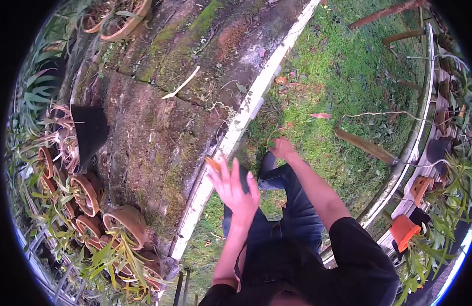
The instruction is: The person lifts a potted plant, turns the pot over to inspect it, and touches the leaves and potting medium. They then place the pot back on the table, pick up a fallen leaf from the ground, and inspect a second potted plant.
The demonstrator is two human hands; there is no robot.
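Observation:
My left hand (233,193) is over the pale edging strip (192,206) of the mossy bed, its fingers spread apart. Just beyond the outer fingertips shows an orange-brown dry leaf (212,163), overlapping them in this view. Lower over the grass, my right hand (283,148) is closed, fingers curled together. A thin, curved brownish stem (269,136) rises from its fingers against the grass. The inside of the right fist is hidden.
Clay pots (124,224) with strappy plants and a black pot (89,133) stand on the mossy surface (139,132) at left. A pale dry strip (181,84) lies there. At right are wooden posts (366,145), a curved rail and an orange pot (404,232).

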